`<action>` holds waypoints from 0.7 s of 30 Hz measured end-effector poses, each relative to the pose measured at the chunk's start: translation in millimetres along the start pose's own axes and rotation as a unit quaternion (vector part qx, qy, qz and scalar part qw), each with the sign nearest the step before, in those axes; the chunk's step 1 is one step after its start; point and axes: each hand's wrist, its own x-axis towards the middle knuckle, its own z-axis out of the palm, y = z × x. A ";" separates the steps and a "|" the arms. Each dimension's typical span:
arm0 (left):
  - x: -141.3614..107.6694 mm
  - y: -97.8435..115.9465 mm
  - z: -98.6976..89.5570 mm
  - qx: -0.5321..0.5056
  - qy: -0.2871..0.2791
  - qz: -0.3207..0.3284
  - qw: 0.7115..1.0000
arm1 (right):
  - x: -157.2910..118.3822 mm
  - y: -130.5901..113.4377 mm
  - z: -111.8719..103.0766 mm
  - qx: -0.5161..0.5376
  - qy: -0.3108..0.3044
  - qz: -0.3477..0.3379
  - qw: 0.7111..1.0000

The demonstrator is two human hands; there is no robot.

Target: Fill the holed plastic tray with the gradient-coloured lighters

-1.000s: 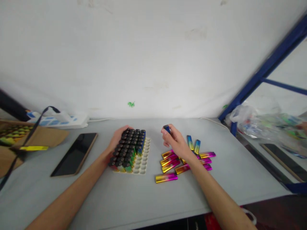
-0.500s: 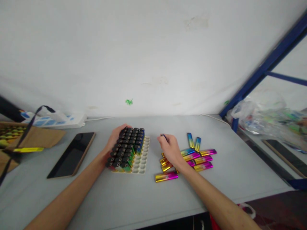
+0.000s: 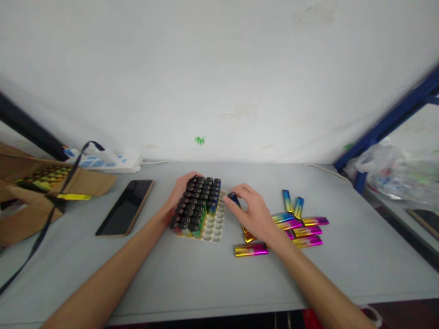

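A white tray with round pockets (image 3: 216, 231) stands on the grey table. Its left part is packed with upright metallic sticks with black tops (image 3: 190, 206), shaped like disposable vapes; the pockets along the right show bare. My left hand (image 3: 180, 189) is wrapped around the back left side of this block, some fingers hidden behind it. At the tray's right edge, my right hand (image 3: 252, 208) pinches one dark blue, black-topped stick (image 3: 233, 198), tilted, its lower part hidden by the hand. Under and beside that hand lie loose shiny sticks (image 3: 308, 231) in yellow, magenta and blue.
Left of the tray lies a dark phone (image 3: 126, 208). Farther left are an open cardboard box (image 3: 96, 182) holding more yellow pieces, a black strap (image 3: 44, 228) and a white power strip (image 3: 128, 162). A blue frame (image 3: 360, 183) and plastic bags (image 3: 384, 164) stand at the right.
My right hand has moved left to the tray's right edge, and the stick in it shows more. My left hand stays at the block. The whole view has shifted a little.
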 end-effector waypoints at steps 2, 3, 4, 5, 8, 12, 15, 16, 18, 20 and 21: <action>1.0 -2.3 -0.7 -0.004 0.006 -0.004 1.000 | -1.5 -5.1 0.3 -0.014 -0.006 -0.027 1.000; 1.2 -3.3 -0.9 -0.007 0.008 -0.005 1.000 | -2.8 -7.4 1.5 -0.015 -0.019 -0.024 0.999; 1.3 -4.1 -1.1 -0.009 0.008 -0.003 1.000 | -4.4 -9.2 3.3 -0.014 -0.033 -0.013 0.999; 1.3 -4.9 -1.2 -0.008 0.007 0.002 1.000 | -6.3 -10.5 5.9 -0.010 -0.042 0.001 0.999; 1.9 -6.7 -2.1 0.007 0.006 0.024 1.000 | -11.9 -10.1 16.1 0.009 -0.040 0.033 0.999; 3.4 -7.0 -2.5 0.011 0.004 0.025 1.000 | -15.7 -3.1 27.9 -0.001 -0.047 0.024 0.999; 3.4 -4.9 -1.2 0.006 0.005 0.016 1.000 | -15.7 0.1 32.8 -0.051 -0.049 0.014 0.997; 3.3 -4.0 -0.7 0.005 0.006 0.010 1.000 | -15.4 0.0 34.3 -0.072 -0.052 0.012 0.996; 3.1 -2.5 0.1 0.005 0.009 0.003 1.000 | -14.5 -2.3 37.7 -0.122 -0.066 0.004 0.990; 3.2 -1.4 0.4 0.009 0.012 0.002 1.000 | -12.9 -6.3 40.9 -0.174 -0.082 -0.006 0.981; 3.3 -0.9 0.4 0.011 0.013 0.004 1.000 | -11.7 -8.5 42.0 -0.194 -0.091 -0.009 0.977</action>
